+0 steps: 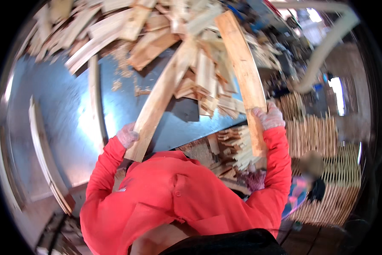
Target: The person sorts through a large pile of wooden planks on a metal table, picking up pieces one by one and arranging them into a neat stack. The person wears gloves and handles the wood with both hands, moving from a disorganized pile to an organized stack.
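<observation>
My left hand (127,135), in a thin pale glove, is closed on the near end of a long wooden board (157,102). That board slants away to the right, its far end over the heap of wood pieces. With my right hand (269,116), gloved the same way, I grip a second long board (242,63) by its right edge, not far from the near end. This one tilts with its far end up to the left. The two boards are apart, and both hands' fingers wrap round the edges. Beneath them spreads a shiny metal table (72,106).
A large heap of wood offcuts (157,46) covers the table's far side. Long strips (46,148) lie at the left. Stacked slats (312,134) stand at the right, near another person (303,182). A thick pale hose (327,46) bends down at the far right.
</observation>
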Demonstrator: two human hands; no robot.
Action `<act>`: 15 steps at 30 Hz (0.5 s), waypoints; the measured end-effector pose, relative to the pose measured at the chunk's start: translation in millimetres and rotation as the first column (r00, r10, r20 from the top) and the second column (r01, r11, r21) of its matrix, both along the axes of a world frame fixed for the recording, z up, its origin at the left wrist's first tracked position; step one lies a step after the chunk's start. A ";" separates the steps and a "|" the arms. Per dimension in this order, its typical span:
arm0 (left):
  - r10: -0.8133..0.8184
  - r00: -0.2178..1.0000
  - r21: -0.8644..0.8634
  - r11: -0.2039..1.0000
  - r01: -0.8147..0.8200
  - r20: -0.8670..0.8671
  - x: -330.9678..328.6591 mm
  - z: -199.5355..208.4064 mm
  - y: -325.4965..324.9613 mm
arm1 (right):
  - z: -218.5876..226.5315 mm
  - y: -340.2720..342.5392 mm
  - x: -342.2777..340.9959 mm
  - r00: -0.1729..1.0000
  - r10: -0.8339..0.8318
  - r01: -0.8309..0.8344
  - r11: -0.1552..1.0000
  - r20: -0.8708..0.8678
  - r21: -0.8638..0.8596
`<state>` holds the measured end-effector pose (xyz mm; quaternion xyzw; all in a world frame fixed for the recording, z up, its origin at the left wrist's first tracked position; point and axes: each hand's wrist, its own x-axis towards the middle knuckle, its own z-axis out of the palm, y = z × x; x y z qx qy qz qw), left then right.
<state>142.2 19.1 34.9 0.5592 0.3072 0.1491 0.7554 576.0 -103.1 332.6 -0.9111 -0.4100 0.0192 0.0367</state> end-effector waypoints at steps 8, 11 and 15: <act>0.478 0.814 0.472 0.831 -0.296 -0.330 -74.2 74.8 -80.8 | -39.7 95.5 -47.6 0.903 0.421 -0.429 0.880 0.084 0.205; 0.675 0.520 0.637 0.715 -0.288 -0.523 -57.8 81.1 -94.2 | -43.8 140.7 -75.4 0.812 0.558 -0.583 0.789 0.168 0.196; 0.632 0.363 0.525 0.773 -0.356 -0.685 -32.8 40.7 -95.9 | -62.3 209.4 -77.6 0.520 0.805 -0.852 0.512 0.285 0.108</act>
